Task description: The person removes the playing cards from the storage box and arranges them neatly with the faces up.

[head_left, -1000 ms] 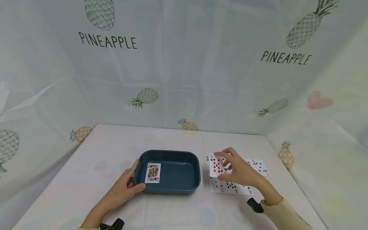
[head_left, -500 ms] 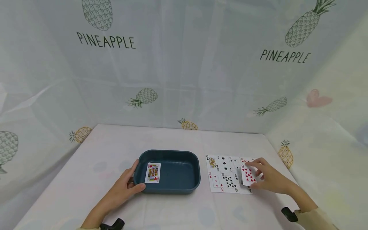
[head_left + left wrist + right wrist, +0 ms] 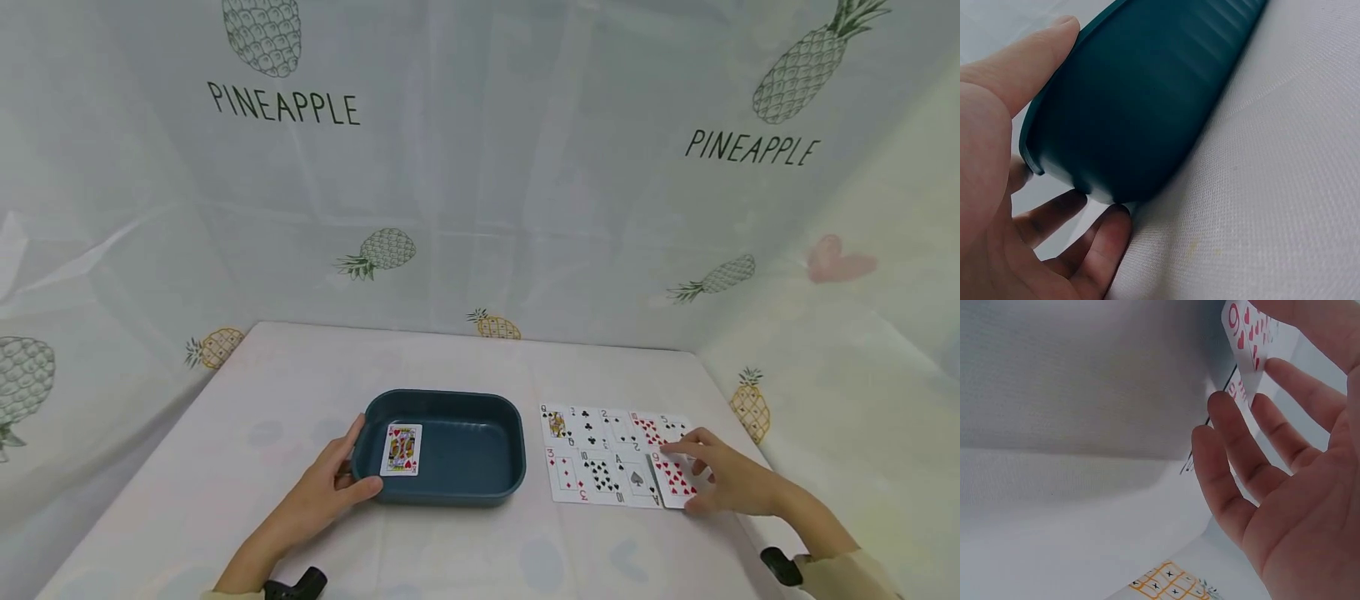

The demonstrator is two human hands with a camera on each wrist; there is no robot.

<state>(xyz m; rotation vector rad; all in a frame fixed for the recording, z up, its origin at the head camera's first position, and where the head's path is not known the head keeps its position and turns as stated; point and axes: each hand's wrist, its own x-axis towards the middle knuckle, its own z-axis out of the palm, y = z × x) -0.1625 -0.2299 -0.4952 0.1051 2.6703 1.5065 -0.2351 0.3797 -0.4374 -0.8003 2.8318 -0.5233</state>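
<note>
My left hand (image 3: pixel 318 487) grips the left end of a dark teal rectangular tray (image 3: pixel 472 454), thumb at the near corner of the rim. In the left wrist view its fingers (image 3: pixel 1107 244) curl against the tray's outer wall. A king of hearts card (image 3: pixel 401 450) lies face up inside, at the left. Over on the right, my right hand (image 3: pixel 738 479) pinches a nine of hearts (image 3: pixel 673 478) by its top and bottom edges. That card is slightly tilted, close over the table at the right end of the lower card row, beside the ace of spades (image 3: pixel 636 480).
Two rows of face-up cards lie edge to edge right of the tray. The upper row includes a queen (image 3: pixel 556 425) and a ten of hearts (image 3: pixel 649 430); a three of diamonds (image 3: pixel 566 475) starts the lower row. A pineapple-print cloth (image 3: pixel 480 192) hangs behind the table.
My right hand has carried the nine of hearts rightward across the cards, from over the queen to the lower row's right end, and lowered it. My left hand stays on the tray.
</note>
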